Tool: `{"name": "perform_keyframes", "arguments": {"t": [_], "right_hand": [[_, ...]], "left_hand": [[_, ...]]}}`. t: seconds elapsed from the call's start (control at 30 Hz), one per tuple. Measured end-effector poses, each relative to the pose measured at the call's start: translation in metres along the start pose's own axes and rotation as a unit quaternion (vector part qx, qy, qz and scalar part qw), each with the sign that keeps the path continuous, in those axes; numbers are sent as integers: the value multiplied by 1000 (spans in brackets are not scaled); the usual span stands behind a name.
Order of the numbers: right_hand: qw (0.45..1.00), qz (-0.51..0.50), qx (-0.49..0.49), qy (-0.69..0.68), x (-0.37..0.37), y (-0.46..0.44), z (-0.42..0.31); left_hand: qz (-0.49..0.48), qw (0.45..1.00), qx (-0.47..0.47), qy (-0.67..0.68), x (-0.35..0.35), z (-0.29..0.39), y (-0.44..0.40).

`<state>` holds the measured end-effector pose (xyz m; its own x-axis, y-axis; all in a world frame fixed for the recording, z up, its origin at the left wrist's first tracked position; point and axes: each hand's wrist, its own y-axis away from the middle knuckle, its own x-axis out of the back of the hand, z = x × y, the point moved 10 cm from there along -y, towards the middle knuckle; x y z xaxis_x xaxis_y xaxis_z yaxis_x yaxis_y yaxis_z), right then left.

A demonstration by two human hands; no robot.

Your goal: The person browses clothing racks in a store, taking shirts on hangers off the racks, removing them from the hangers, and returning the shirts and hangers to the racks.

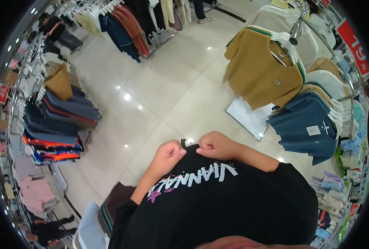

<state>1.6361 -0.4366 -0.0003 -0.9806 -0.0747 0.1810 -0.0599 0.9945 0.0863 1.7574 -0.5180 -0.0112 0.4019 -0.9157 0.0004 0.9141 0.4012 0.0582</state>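
My left hand (169, 156) is closed in a fist, thumb folded over the fingers, at the far edge of the black T-shirt (234, 203) I am wearing. My right hand (216, 145) is also curled shut, a short gap to the right. Between the two fists a small dark strip (183, 143) sticks up beside the black cloth; whether either hand grips it cannot be made out. White lettering (197, 178) and a pink star run across the shirt just behind my hands.
Brown tops (259, 62) and a dark blue top (302, 124) hang on a rack at right, above a white board (248, 116). Folded-over trousers (51, 120) hang at left. Another rack (122, 31) stands ahead on the tiled floor (168, 91). A person (58, 31) stands far left.
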Motion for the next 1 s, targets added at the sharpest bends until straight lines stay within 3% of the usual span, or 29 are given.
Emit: {"name": "perform_keyframes", "arguments": {"t": [0.17,0.27,0.5,0.73,1.0], "right_hand": [[996,2,64,64,-13,-91,-35],[988,17,88,123,-22,-136,-49],[994,67,17,89,7,-170,-31],[989,137,5,49,86,-185,-4],[979,199,26,44,243,-197,22]], "left_hand": [[21,1000,-11,-17,89,12,-15],[-22,999,-14,-47,122,13,-29],[-113,993,5,-43,150,4,-87],[-176,982,15,-68,137,-4,-186],[-191,973,26,-126,103,13,-342]]}}
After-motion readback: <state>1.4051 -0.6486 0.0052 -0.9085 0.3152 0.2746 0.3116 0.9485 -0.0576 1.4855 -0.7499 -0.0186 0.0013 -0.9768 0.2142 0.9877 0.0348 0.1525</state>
